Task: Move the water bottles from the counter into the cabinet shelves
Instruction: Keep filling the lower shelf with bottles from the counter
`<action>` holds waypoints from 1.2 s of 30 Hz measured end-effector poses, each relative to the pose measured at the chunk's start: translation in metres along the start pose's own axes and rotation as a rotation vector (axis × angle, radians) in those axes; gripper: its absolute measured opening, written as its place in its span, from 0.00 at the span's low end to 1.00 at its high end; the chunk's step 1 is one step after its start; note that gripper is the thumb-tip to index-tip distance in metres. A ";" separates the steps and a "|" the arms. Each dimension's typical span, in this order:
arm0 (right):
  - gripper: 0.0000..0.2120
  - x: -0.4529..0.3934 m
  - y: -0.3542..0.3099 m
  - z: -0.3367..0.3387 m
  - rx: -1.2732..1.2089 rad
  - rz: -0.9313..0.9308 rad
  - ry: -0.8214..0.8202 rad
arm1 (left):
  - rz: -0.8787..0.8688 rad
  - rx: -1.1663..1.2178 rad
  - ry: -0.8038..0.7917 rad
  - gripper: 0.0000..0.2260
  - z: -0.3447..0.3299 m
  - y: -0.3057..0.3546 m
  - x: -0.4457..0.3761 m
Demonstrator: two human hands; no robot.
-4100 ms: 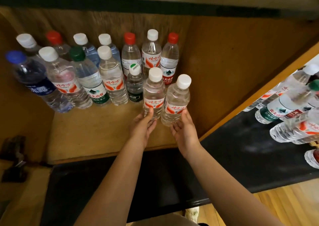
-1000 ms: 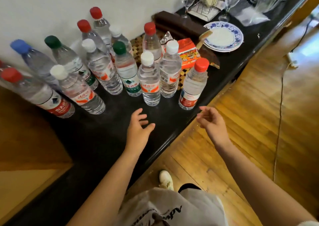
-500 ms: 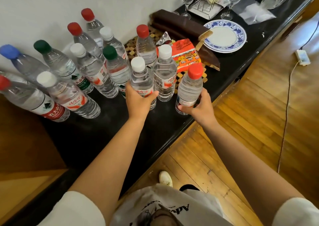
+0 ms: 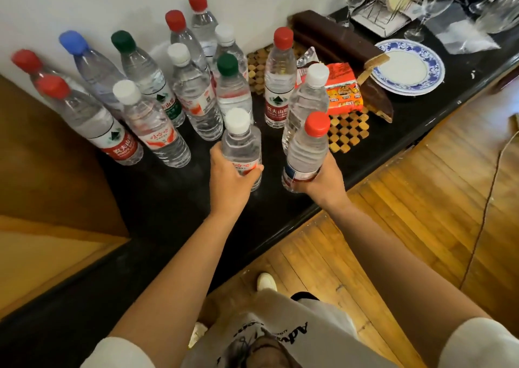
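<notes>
My left hand (image 4: 230,179) grips a white-capped water bottle (image 4: 241,140) around its lower body, raised off the black counter (image 4: 168,199). My right hand (image 4: 323,180) holds a red-capped water bottle (image 4: 307,148) from below, also lifted and tilted slightly. Several more bottles stand on the counter against the white wall: a red-capped one (image 4: 92,120) at the left, a white-capped one (image 4: 151,126), a green-capped one (image 4: 233,89), a red-capped one (image 4: 278,81) and a white-capped one (image 4: 307,98) just behind my right hand. The wooden cabinet (image 4: 42,171) edge shows at the left.
A woven trivet (image 4: 348,131) carries an orange snack packet (image 4: 344,92). A blue-and-white plate (image 4: 432,69), a dark brown block (image 4: 337,39), wine glasses (image 4: 429,8) and a wire rack (image 4: 379,22) fill the counter's right end. Wooden floor (image 4: 421,213) with a cable lies to the right.
Both hands closed on the two front bottles half a second ago and have since lifted them off the counter toward me. Before that, the view swung from the cabinet shelf to the counter.
</notes>
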State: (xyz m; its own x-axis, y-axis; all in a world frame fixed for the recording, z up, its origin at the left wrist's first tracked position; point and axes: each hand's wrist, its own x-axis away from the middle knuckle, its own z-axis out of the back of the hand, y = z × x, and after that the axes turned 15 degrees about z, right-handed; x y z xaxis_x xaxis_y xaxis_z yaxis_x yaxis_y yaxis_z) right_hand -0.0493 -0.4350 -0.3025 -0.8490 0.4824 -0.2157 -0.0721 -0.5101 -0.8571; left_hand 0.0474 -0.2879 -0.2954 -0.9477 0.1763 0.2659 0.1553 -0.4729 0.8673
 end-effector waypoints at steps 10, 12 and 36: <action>0.34 0.026 -0.028 -0.091 -0.177 0.103 -0.372 | 0.051 0.014 0.198 0.35 0.097 -0.060 0.044; 0.33 0.029 -0.034 -0.107 -0.168 0.115 -0.435 | 0.073 0.022 0.229 0.35 0.114 -0.070 0.056; 0.31 0.108 -0.215 -0.359 -0.285 0.292 -0.753 | 0.251 0.165 0.644 0.35 0.410 -0.202 0.100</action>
State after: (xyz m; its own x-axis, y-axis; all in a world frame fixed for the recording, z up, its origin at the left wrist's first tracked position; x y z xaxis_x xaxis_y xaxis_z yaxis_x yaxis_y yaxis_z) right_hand 0.0624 -0.0177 -0.3090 -0.9419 -0.2932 -0.1641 0.2519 -0.2933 -0.9222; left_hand 0.0353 0.1792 -0.2715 -0.8462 -0.4901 0.2089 0.3828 -0.2866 0.8782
